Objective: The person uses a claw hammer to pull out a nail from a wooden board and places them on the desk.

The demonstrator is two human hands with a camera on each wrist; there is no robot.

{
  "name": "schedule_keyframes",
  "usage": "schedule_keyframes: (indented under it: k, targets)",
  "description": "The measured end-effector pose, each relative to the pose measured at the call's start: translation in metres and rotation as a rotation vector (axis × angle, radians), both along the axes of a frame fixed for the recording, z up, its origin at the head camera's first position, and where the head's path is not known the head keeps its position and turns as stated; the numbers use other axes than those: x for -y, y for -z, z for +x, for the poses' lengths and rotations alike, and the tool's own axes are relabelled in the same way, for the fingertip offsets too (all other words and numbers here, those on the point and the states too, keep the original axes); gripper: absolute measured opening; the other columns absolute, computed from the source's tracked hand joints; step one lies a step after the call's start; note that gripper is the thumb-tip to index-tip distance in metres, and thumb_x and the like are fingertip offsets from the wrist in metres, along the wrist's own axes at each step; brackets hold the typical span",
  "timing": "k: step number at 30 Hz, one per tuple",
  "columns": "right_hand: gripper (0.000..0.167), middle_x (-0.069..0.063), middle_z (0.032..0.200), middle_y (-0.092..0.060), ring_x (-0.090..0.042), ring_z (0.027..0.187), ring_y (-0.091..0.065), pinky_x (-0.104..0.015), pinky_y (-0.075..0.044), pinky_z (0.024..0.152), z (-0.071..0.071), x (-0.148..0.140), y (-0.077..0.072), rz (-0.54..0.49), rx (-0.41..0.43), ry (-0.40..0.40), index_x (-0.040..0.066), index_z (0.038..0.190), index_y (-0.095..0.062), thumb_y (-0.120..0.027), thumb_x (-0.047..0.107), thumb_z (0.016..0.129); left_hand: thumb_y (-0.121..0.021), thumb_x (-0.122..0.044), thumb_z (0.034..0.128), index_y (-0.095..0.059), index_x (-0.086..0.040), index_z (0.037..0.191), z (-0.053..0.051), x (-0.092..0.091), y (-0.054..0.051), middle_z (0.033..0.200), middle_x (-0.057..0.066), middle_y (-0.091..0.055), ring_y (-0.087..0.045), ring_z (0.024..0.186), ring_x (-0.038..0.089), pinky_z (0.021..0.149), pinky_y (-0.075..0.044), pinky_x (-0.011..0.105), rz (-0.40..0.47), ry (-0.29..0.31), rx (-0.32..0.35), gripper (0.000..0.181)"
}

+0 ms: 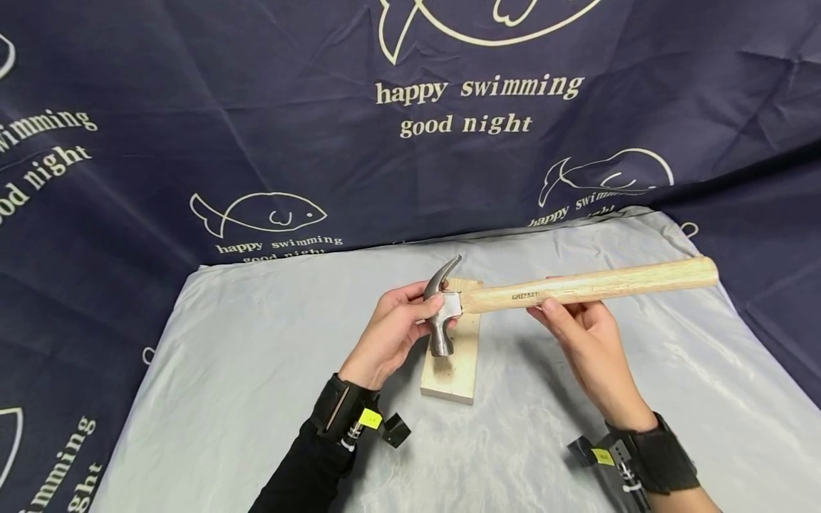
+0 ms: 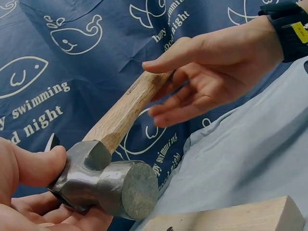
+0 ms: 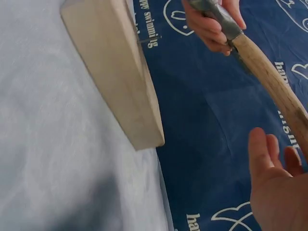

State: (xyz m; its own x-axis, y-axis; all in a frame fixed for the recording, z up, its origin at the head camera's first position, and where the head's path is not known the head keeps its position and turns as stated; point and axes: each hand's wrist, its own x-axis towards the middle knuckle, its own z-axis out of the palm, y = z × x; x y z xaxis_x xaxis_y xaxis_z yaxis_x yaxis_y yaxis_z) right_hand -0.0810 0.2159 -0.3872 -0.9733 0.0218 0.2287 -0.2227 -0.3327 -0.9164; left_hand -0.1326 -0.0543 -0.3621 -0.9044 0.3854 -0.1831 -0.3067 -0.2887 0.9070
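Hammer (image 1: 577,288): claw mostly hidden in left wrist view; handle end cut off by right edge in right wrist view.
Handle print (image 1: 526,296): too small to read surely.
Left hand (image 1: 391,331): cut off by left edge in left wrist view.
Right hand (image 1: 593,349): fingers (image 1: 596,311) partly behind handle, head view.
Wood block (image 1: 452,374): middle hidden by hammer; bottom edge crops it, left wrist view.
Thin dark bit (image 3: 150,40): blurred, can't identify.
Curtain (image 1: 276,128): top fish cropped, head view.
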Motion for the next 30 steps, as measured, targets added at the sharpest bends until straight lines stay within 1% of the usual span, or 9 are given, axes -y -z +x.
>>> schedule_keyframes:
  k: [3,5,8,10,13,18,22,27,30]
  targets:
    - [0.030,-0.010,0.116,-0.070,-0.017,0.114,-0.070,-0.037,-0.051,0.104,-0.001,0.002,-0.003,-0.062,-0.020,0.013,-0.012,0.133,-0.055,-0.053,-0.005,0.104,-0.061,-0.004,0.1012,-0.052,0.010,0.141,0.000,0.000,-0.001,0.118,0.016,-0.067,-0.075,0.088,0.021,0.085,-0.061,0.036,0.000,0.014,0.008,0.043]
    - [0.029,-0.010,0.114,-0.072,-0.018,0.113,-0.071,-0.036,-0.052,0.103,-0.001,0.003,-0.005,-0.089,-0.034,0.021,-0.013,0.131,-0.058,-0.053,-0.006,0.103,-0.061,-0.004,0.1012,-0.054,0.009,0.140,0.000,-0.001,0.000,0.116,0.015,-0.067,-0.075,0.087,0.021,0.085,-0.061,0.036,0.006,0.025,0.015,0.041]
    - [0.030,-0.013,0.116,-0.073,-0.020,0.113,-0.072,-0.037,-0.053,0.101,-0.002,0.002,-0.007,-0.138,-0.065,-0.014,-0.016,0.131,-0.057,-0.051,-0.009,0.103,-0.060,-0.003,0.1011,-0.055,0.009,0.137,0.000,0.000,0.001,0.113,0.013,-0.066,-0.074,0.086,0.022,0.085,-0.061,0.036,0.020,0.035,0.026,0.038]
    - [0.030,-0.014,0.117,-0.073,-0.021,0.113,-0.072,-0.037,-0.054,0.100,-0.003,0.003,-0.007,-0.164,-0.068,-0.026,-0.015,0.132,-0.058,-0.050,-0.009,0.103,-0.060,-0.003,0.1013,-0.054,0.011,0.137,-0.001,0.000,0.001,0.112,0.012,-0.066,-0.074,0.086,0.023,0.085,-0.061,0.036,0.020,0.034,0.028,0.038]
    - [0.029,-0.015,0.117,-0.074,-0.022,0.112,-0.073,-0.038,-0.054,0.100,-0.004,0.004,-0.007,-0.204,-0.069,-0.044,-0.016,0.131,-0.058,-0.050,-0.009,0.103,-0.060,-0.001,0.1013,-0.052,0.013,0.138,0.000,0.001,0.001,0.110,0.010,-0.067,-0.072,0.088,0.019,0.087,-0.060,0.035,0.002,0.025,0.040,0.041]
    - [0.028,-0.014,0.114,-0.074,-0.020,0.109,-0.074,-0.037,-0.054,0.099,-0.004,0.008,-0.007,-0.234,-0.047,0.004,-0.014,0.128,-0.060,-0.052,-0.009,0.103,-0.062,-0.001,0.1005,-0.053,0.009,0.143,0.003,0.001,-0.001,0.113,0.007,-0.072,-0.070,0.092,0.012,0.088,-0.057,0.031,-0.067,0.014,0.060,0.045]
    - [0.027,-0.016,0.115,-0.075,-0.021,0.108,-0.074,-0.037,-0.055,0.098,-0.003,0.011,-0.007,-0.235,-0.031,0.046,-0.012,0.127,-0.062,-0.052,-0.009,0.102,-0.062,-0.002,0.1005,-0.053,0.006,0.145,0.006,0.000,-0.003,0.118,0.009,-0.072,-0.068,0.095,0.011,0.088,-0.056,0.029,-0.112,0.008,0.039,0.046]
    - [0.026,-0.020,0.113,-0.075,-0.023,0.106,-0.075,-0.038,-0.057,0.096,-0.002,0.014,-0.010,-0.279,-0.057,0.068,-0.014,0.126,-0.060,-0.053,-0.013,0.100,-0.063,-0.003,0.0998,-0.059,0.001,0.140,0.008,-0.003,-0.004,0.118,0.008,-0.071,-0.067,0.096,0.011,0.086,-0.055,0.029,-0.123,-0.004,0.028,0.041]
    - [0.026,-0.021,0.110,-0.076,-0.024,0.103,-0.075,-0.039,-0.058,0.092,-0.002,0.017,-0.012,-0.295,-0.081,0.090,-0.015,0.124,-0.059,-0.054,-0.014,0.099,-0.063,-0.003,0.1000,-0.062,0.002,0.135,0.009,-0.004,-0.004,0.115,0.005,-0.070,-0.067,0.097,0.011,0.085,-0.055,0.029,-0.106,0.006,0.045,0.035]
